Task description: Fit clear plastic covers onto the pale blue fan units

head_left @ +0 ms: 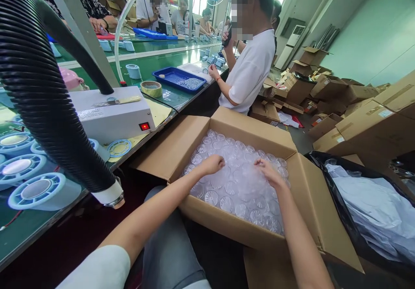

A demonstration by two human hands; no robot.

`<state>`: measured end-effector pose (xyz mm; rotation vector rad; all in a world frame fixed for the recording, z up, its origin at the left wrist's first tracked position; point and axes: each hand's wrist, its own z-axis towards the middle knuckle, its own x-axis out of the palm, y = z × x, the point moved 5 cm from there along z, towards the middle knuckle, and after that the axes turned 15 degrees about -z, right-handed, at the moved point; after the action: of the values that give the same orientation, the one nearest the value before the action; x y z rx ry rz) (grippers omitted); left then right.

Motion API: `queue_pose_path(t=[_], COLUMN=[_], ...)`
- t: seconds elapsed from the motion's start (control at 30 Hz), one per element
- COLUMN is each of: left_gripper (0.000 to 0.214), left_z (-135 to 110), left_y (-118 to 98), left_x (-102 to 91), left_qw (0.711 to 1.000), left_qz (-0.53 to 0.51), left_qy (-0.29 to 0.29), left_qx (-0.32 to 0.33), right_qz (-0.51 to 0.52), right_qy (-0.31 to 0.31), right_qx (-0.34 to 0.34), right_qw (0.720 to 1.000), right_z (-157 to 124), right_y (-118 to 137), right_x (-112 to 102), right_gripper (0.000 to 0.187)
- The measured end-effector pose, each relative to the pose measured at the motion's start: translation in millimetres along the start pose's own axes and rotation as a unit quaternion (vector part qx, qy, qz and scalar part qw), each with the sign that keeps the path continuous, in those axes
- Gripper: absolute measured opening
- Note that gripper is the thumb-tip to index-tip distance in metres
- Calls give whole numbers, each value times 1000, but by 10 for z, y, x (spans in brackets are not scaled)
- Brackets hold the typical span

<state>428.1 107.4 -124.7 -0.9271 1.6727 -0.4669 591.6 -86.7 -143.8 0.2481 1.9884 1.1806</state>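
Note:
An open cardboard box (227,228) stands before me, filled with rows of clear round plastic parts (241,210). Over them, between my hands, lies hazy, see-through plastic film (249,179); whether it is a bag or a sheet I cannot tell. At the left side of the box interior, my left hand (212,164) is closed, its fingers curled at the film's edge. My right hand (269,172) is over the right half, thumb and fingers pinched at the film's other side. Both hands are above the clear parts.
Left, a green workbench carries light-blue round housings (45,192), a white machine (113,112), a tape roll (151,89) and a blue tray (179,78). A black hose (58,90) hangs near my left arm. A black bag (337,202) sits right. A co-worker (249,66) stands beyond the box.

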Motion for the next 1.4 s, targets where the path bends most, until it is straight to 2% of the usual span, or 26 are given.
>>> queue_pose_path(t=[0.1, 0.2, 0.33, 0.47, 0.6, 0.7, 0.8, 0.97, 1.1, 1.23, 1.4], left_gripper=[30, 28, 26, 27, 30, 31, 32, 34, 32, 32, 32], left_z=[-50, -78, -34, 6, 12, 27, 60, 107, 91, 43, 13], left_y=[-1, -3, -28, -58, -67, -53, -14, 93, 90, 15, -26], left_x=[40, 175, 323, 274, 38, -94, -136, -125, -120, -175, -290], left_qw=[999, 995, 993, 996, 990, 974, 954, 931, 928, 930, 937], left_qz=[19, 29, 18, -24, -110, -190, -266, -338, -349, -348, -322], left_qy=[40, 91, 113, 69, -31, -82, -106, -126, -120, -105, -114], left_qx=[5, 18, 37, 58, 84, 94, 88, 54, 53, 62, 78], right_qz=[-43, -74, -71, -15, 40, 37, 27, 20, -1, -63, -127], right_qy=[55, 97, 119, 64, -18, -18, -6, 11, 23, 23, -10], right_qx=[18, 44, 53, -9, -68, -66, -68, -100, -106, -63, -12], right_qw=[997, 992, 989, 998, 997, 997, 997, 995, 994, 996, 992], right_z=[-39, -74, -117, -149, -188, -186, -167, -199, -226, -134, -28], right_y=[-65, -150, -170, 12, 140, 112, 110, 254, 301, 163, 0], right_x=[36, 10, -60, -255, -497, -484, -385, -266, -204, -153, -193], right_gripper=[15, 14, 14, 15, 20, 17, 16, 19, 22, 22, 26])
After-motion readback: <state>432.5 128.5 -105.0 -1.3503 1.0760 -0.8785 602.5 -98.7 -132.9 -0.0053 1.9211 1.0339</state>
